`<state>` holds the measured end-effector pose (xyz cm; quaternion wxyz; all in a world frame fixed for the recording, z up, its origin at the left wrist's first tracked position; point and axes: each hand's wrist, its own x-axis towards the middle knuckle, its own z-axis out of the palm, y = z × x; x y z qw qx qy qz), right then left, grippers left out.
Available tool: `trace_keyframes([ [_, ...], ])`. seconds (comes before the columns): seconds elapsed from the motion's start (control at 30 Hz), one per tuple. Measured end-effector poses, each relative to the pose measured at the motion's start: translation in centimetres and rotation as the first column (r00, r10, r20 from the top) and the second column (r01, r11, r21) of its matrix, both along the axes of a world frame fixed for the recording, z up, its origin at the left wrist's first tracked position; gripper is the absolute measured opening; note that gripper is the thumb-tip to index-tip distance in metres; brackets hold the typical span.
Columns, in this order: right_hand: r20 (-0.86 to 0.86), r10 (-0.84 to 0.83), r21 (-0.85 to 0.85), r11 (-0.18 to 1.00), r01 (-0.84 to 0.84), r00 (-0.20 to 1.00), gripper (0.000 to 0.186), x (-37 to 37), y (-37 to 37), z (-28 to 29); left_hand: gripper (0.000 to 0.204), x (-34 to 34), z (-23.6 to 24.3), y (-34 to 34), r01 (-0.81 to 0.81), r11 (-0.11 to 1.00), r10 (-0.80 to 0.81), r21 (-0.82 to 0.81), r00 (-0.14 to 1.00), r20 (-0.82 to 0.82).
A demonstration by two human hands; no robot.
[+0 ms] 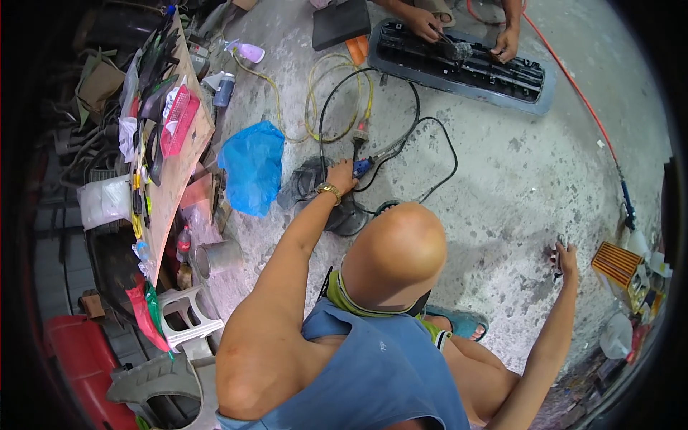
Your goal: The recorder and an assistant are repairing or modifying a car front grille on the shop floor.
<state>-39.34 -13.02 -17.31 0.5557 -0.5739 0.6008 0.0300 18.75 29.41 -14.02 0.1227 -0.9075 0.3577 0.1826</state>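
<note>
My left hand (342,177), reaching forward past my raised knee, is closed around the end of a blue handheld power tool (363,168) on the floor. A black cord (453,154) loops away from the tool. Just left of that hand lies a dark, see-through plastic bag (304,179). Out to the right, low over the concrete, my right hand (567,259) has its fingers closed on a small dark and metallic object (556,262), too small to name.
Ahead, another person's hands (426,25) work on a long black and grey plastic panel (466,68). A blue plastic bag (252,166) and a yellow cord (312,93) lie left. A cluttered board (188,154) stands further left. A red hose (573,75) and an orange pleated filter (616,264) are right.
</note>
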Motion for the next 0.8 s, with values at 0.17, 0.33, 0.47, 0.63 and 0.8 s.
trace_keyframes([
  [0.17,0.054,-0.065,0.011,0.998,0.065,0.996,0.028,-2.2,-0.3,-1.7,0.061,-1.1,1.3,1.3,0.125,0.99,-0.113,0.06,0.979,-0.171],
  [0.33,0.009,-0.011,0.005,1.0,0.011,1.0,0.028,-2.7,-0.3,-2.6,0.057,-5.1,5.6,7.4,0.039,0.998,-0.021,0.047,0.942,-0.335],
  [0.47,0.083,-0.04,-0.007,0.999,0.041,0.996,0.027,-2.2,0.1,-2.9,0.057,-7.2,7.0,15.3,0.134,0.981,-0.084,0.14,0.946,-0.313],
  [0.63,0.087,-0.021,0.012,1.0,0.02,0.996,0.026,-1.6,-0.7,-3.7,0.054,-10.7,6.6,22.6,0.073,0.964,0.016,0.255,0.943,-0.333],
  [0.8,0.089,-0.032,0.055,0.998,0.027,0.996,0.022,-0.9,-1.0,-3.8,0.049,-12.3,3.3,23.8,-0.044,0.978,0.108,0.205,0.944,-0.312],
])
